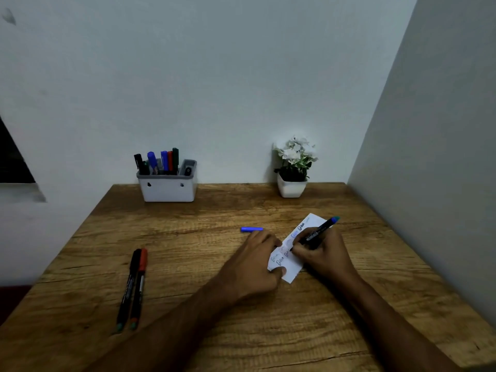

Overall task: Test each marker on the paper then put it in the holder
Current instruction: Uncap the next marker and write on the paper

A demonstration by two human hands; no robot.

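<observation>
Markers come first on the left: two capped ones, a black-capped marker (128, 288) and a red-capped marker (138, 287), lie side by side on the wooden table (188, 264). Behind them one white holder (167, 187) carries about six markers. One blue cap (251, 229) lies loose. The left hand (256, 267) presses the paper (294, 248) flat; the right hand (320, 253) grips one uncapped marker (316, 233), tip on the paper. One potted white-flowered plant (292, 167) stands at the back.
</observation>
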